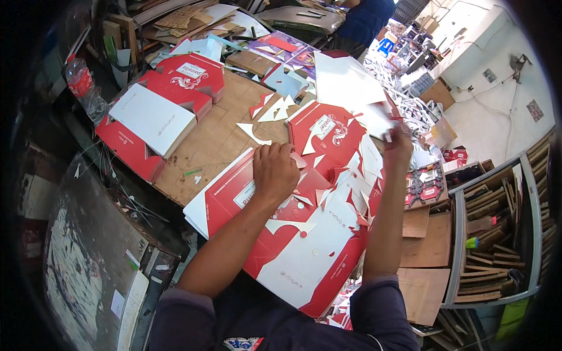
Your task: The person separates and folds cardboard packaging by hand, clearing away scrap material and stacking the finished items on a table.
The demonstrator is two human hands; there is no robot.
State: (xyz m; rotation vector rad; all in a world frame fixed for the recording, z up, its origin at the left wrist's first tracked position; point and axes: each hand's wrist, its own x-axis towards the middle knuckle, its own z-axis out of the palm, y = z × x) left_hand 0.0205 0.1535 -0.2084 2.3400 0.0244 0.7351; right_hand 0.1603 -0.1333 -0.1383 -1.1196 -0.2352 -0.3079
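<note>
A stack of printed red and white card sheets (307,257) lies in front of me, with torn-off card scraps (351,193) scattered over its right part. My left hand (275,169) rests on the stack's upper left part, its fingers curled down around red card near a cut edge. Raised at the stack's right is my right hand (399,140), closed and smeared by motion. A blurred red and white shape shows at its fingers, but I cannot tell what it is. Just beyond my hands sits a pile of red die-cut card blanks (319,131).
More red and white cut card piles (152,120) stand on the wooden board (205,131) at the left, near a plastic bottle (80,79). A large white sheet (345,82) lies beyond. Shelves of thin boards (492,245) stand at the right. Another person (366,23) is at the back.
</note>
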